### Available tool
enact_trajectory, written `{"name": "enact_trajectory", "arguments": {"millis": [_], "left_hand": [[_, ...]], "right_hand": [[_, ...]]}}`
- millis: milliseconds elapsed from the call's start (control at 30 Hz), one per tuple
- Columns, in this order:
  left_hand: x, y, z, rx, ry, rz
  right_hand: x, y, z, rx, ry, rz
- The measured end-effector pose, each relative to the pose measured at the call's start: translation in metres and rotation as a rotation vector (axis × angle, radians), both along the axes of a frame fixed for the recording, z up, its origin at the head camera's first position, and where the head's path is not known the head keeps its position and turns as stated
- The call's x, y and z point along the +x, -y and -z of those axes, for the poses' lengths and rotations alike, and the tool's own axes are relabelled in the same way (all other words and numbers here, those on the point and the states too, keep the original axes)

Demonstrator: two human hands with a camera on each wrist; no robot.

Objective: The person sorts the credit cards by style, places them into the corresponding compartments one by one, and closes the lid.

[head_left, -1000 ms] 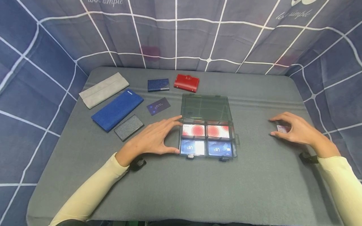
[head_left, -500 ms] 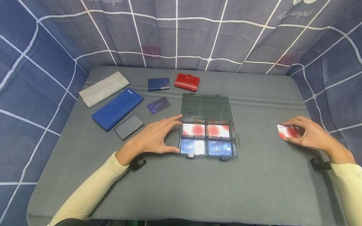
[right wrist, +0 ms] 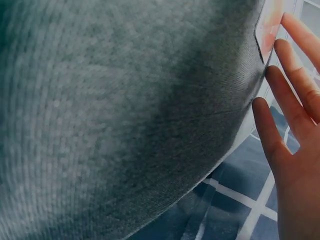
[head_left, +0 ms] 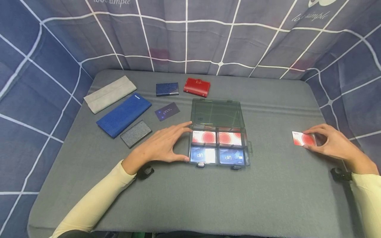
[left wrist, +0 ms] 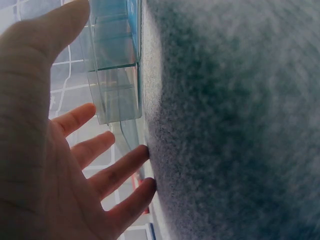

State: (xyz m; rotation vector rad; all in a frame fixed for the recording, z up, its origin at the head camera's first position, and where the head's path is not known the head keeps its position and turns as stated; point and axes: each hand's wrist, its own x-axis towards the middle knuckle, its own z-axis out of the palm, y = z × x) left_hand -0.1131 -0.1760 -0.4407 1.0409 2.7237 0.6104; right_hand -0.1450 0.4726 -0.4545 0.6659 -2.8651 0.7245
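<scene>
A dark translucent case point(head_left: 217, 146) lies open mid-table, its lid point(head_left: 216, 113) folded back; red-and-white cards point(head_left: 203, 137) fill its far compartments and blue VIP cards point(head_left: 231, 156) its near ones. My left hand point(head_left: 159, 144) stands at the case's left side, thumb and fingers spread apart, fingertips right at its edge. Out to the right, another red-and-white card point(head_left: 303, 138) lies flat on the cloth. My right hand point(head_left: 333, 143) is beside it, index finger and thumb at its long edges; in the right wrist view the fingers point(right wrist: 289, 92) are extended and spread.
Left of the case lie a grey wallet point(head_left: 110, 94), a blue wallet point(head_left: 124, 115), a grey card holder point(head_left: 136, 134) and a dark card point(head_left: 167, 111). Behind are a navy card case point(head_left: 167, 89) and a red snap wallet point(head_left: 197, 87). Checked curtains enclose the table point(head_left: 208, 201).
My right hand has drawn back to the right, uncovering the loose red-and-white card, which stays in place. The left hand and the case have not moved.
</scene>
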Motion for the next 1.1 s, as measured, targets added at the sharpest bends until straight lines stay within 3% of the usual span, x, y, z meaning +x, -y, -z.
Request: {"name": "enact_trajectory", "arguments": {"millis": [233,500,733,1100], "left_hand": [[0.000,0.001,0.000,-0.005,0.002,-0.005],[0.000,0.000,0.001,-0.006,-0.007,-0.003],[0.000,0.000,0.001,0.003,-0.012,0.002],[0.001,0.000,0.001,0.002,-0.014,-0.001]], "right_hand": [[-0.002,0.004,-0.001,0.049,-0.051,-0.017],[-0.005,0.017,-0.008,0.127,-0.027,0.040],[-0.009,0.044,-0.017,0.194,-0.028,0.025],[-0.018,0.096,-0.033,0.197,-0.066,-0.061]]}}
